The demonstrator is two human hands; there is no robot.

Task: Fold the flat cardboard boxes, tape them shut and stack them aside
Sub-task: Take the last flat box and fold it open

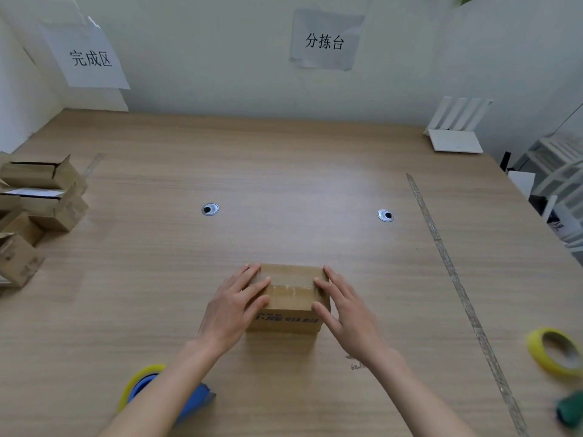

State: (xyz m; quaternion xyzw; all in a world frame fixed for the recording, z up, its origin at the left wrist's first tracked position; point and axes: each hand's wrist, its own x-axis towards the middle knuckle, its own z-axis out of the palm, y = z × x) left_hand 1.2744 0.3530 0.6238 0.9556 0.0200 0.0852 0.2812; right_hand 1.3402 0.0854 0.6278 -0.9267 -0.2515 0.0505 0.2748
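Observation:
A small folded cardboard box (288, 299) stands on the wooden table (284, 171) just in front of me, with clear tape across its top and dark print on its near face. My left hand (235, 307) lies flat against the box's left end, fingers straight over the top edge. Pressed to the right end is my right hand (344, 307), fingers straight too. A blue tape dispenser with a yellow-edged roll (142, 386) lies near the front edge, partly hidden by my left forearm.
Several folded boxes (38, 197) are piled at the table's left edge under a paper wall sign. A yellow tape roll (555, 351) and a green object (571, 408) lie at the right. A tape strip (454, 272) runs down the table. A white router (454, 134) sits far right.

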